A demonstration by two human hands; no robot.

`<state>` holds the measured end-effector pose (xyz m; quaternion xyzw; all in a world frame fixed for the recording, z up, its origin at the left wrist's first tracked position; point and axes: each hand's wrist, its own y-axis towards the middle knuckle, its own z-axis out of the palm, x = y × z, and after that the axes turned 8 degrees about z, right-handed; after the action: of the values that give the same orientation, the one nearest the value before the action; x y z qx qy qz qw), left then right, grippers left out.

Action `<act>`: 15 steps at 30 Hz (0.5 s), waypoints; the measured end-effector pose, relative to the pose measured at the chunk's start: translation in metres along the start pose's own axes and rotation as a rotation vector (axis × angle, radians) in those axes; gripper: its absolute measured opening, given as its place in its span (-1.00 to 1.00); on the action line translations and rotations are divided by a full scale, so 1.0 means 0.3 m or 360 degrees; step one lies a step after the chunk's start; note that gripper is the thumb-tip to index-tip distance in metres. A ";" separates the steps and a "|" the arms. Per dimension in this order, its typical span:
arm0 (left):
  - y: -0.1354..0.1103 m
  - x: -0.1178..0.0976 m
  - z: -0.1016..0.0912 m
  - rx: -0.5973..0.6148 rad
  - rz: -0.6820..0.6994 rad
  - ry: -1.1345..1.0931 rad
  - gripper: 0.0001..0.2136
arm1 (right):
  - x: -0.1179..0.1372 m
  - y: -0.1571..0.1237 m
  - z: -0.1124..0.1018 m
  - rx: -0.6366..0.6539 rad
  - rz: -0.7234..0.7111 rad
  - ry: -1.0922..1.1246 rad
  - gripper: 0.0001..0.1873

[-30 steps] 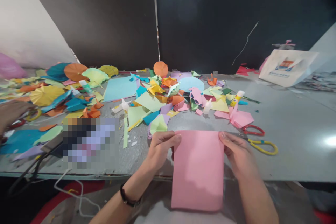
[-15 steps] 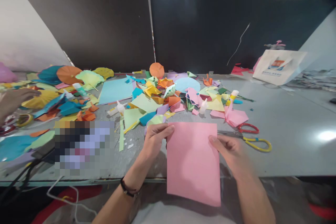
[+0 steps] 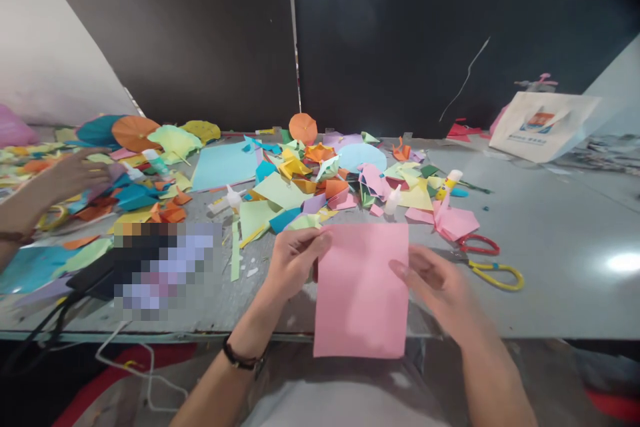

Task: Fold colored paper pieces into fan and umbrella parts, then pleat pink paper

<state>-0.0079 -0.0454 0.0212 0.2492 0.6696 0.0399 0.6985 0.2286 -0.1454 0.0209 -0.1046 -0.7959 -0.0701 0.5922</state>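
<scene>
A pink sheet of paper (image 3: 361, 287) hangs over the near edge of the grey table (image 3: 550, 280). My left hand (image 3: 293, 260) pinches its upper left corner, thumb on top. My right hand (image 3: 435, 287) holds the sheet's right edge about a third of the way down, fingers curled behind it. Both hands are just in front of a heap of coloured paper scraps (image 3: 320, 180).
Yellow-handled scissors (image 3: 493, 273) and red-handled scissors (image 3: 477, 245) lie right of my right hand. Paper umbrellas (image 3: 133, 133) and glue bottles (image 3: 235, 199) crowd the left and middle. Another person's hand (image 3: 70, 177) reaches in at the left. A white bag (image 3: 543, 125) stands far right.
The pink sheet has moved up and away from me over the table edge. My right hand slid down its right edge. The other person's hand reached further into the papers at left.
</scene>
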 end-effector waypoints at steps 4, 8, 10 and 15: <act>-0.008 -0.068 0.034 0.0630 0.0021 0.0134 -0.58 | 0.116 -0.074 -0.027 -0.0485 -0.0571 -0.0545 -0.48; 0.006 -0.125 0.082 0.0969 0.0324 0.0272 -0.60 | 0.206 -0.076 -0.025 0.0020 -0.0654 -0.0705 -0.75; 0.010 -0.140 0.102 0.0990 0.0382 0.0295 -0.63 | 0.219 -0.058 -0.013 0.0142 -0.0592 -0.0633 -0.81; 0.007 -0.144 0.104 0.0935 0.0295 0.0272 -0.67 | 0.213 -0.051 0.003 -0.0166 -0.0558 -0.0395 -0.82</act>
<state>0.0182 -0.0694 0.0609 0.4959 0.6833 -0.0710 0.5312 0.2063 -0.1547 0.0821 -0.0030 -0.8639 -0.1998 0.4623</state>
